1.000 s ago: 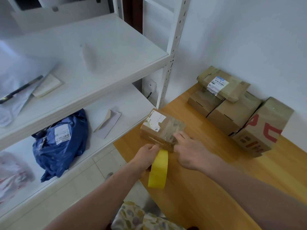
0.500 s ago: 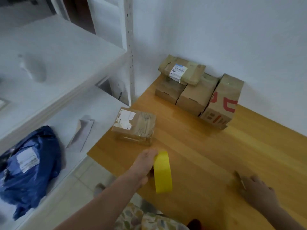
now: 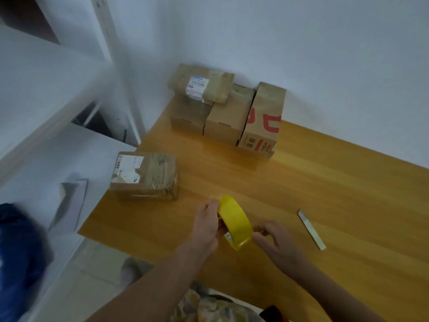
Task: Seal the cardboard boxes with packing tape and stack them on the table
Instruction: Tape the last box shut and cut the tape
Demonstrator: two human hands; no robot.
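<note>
Now your left hand [image 3: 208,225] grips the yellow tape roll [image 3: 235,223] above the tabletop [image 3: 325,194], right hand [image 3: 278,245] fingers [image 3: 264,230] pinching its edge.

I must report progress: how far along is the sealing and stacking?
Done: four boxes stand grouped against the wall, one lying on top. In hand: the left hand holds the yellow tape roll; the right hand is at its edge, grip unclear. Left: the lone box near the table edge is not stacked.

White shelving [image 3: 48,94] — blue bag [image 3: 18,263], grey envelope [image 3: 69,203]
</note>
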